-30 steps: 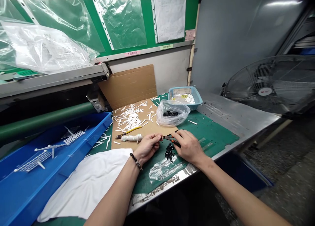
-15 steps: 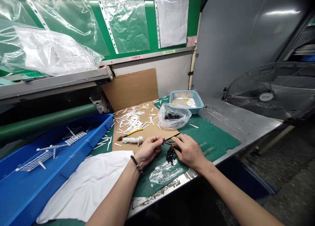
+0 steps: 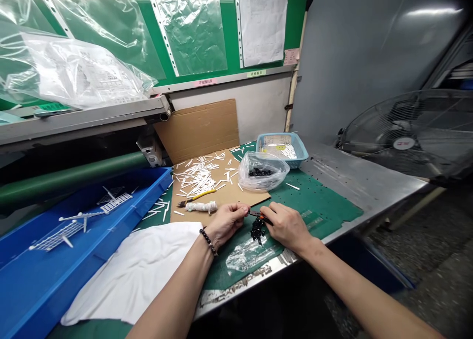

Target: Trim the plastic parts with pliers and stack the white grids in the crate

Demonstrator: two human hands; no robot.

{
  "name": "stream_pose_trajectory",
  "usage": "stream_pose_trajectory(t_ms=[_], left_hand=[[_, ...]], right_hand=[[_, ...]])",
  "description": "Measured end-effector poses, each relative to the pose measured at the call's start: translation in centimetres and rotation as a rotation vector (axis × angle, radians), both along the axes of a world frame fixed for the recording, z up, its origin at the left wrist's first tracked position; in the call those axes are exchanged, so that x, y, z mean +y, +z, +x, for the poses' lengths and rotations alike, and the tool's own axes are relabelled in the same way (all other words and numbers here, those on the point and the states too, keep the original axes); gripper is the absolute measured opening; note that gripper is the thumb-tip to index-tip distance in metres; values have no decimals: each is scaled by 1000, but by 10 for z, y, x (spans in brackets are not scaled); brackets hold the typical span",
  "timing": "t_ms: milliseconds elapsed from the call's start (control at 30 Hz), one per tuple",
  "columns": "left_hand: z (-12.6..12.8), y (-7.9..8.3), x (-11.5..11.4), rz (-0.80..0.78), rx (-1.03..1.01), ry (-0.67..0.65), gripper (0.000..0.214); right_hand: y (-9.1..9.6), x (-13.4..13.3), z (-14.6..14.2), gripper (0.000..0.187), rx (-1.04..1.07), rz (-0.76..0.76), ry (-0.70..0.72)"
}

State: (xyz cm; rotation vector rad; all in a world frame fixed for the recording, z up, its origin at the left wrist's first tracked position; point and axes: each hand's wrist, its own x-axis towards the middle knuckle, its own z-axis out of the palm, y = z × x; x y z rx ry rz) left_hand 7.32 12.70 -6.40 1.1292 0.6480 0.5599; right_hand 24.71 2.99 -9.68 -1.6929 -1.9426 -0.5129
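My left hand (image 3: 229, 221), with a dark bead bracelet on its wrist, is closed in a pinch on a small black piece, mostly hidden by the fingertips. Closed around the orange and black handles of a pair of nippers (image 3: 263, 218) is my right hand (image 3: 286, 224). The nippers' jaws point left and meet the left fingertips. A pile of small shiny black pieces (image 3: 257, 231) lies on the green mat (image 3: 325, 201) right below the tool. Behind the hands, a clear plastic bag (image 3: 263, 177) holds more black pieces.
White sticks (image 3: 199, 177) are scattered over cardboard (image 3: 231, 197), near yellow-handled cutters (image 3: 195, 198) and a white wrapped roll (image 3: 201, 207). A blue tray (image 3: 111, 240) with white lattice frames stands left, beside a white cloth (image 3: 136, 265). A light-blue basket (image 3: 301, 157) and a fan (image 3: 402, 142) are farther right.
The nippers have turned slightly in my right hand, and their jaws now sit close to my left fingertips. A thin dark strip seen above the tool earlier no longer shows.
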Motion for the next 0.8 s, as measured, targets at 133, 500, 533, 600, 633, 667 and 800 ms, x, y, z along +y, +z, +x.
stream_pose_trajectory(t_ms=[133, 500, 533, 600, 633, 667, 800], left_hand=[[3, 2, -3, -43, -32, 21, 40], [6, 8, -2, -120, 37, 10, 15], [7, 7, -4, 25, 145, 6, 18], [9, 5, -8, 377, 379, 6, 22], [10, 4, -10, 540, 479, 1, 22], [11, 3, -12, 668, 562, -10, 22], [9, 0, -14, 870, 718, -71, 24]], right_hand=[[-1, 0, 0, 11, 40, 31, -9], [-3, 3, 7, 15, 191, 144, -60], [-3, 3, 7, 16, 192, 146, -61], [-3, 3, 6, 16, 192, 146, -67], [-3, 3, 6, 15, 192, 145, -69], [-2, 3, 6, 15, 191, 144, -71], [0, 3, 5, 15, 187, 137, -70]])
